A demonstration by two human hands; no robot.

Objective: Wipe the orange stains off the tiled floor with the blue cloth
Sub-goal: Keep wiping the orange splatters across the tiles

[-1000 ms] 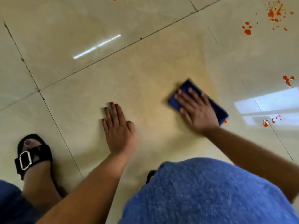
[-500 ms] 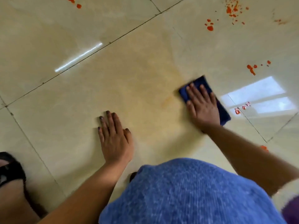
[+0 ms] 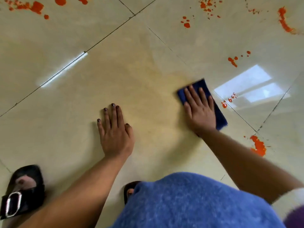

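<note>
Compared with the earlier frames, the right hand (image 3: 199, 109) pressing the blue cloth (image 3: 220, 114) lies farther right, closer to the small orange stains (image 3: 224, 104) by the window reflection; the camera view widens, revealing more splatter and a black sandal (image 3: 21, 191).

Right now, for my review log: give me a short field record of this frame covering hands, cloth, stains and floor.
left hand: flat on the tiled floor, fingers straight, holding nothing
right hand: pressed flat on the blue cloth
blue cloth: folded, lying on the floor under the right hand
nearest orange stains: small spots just right of the cloth; larger patch by the right forearm
far stains: splatters along the top edge
footwear: black buckled sandal at lower left
</note>
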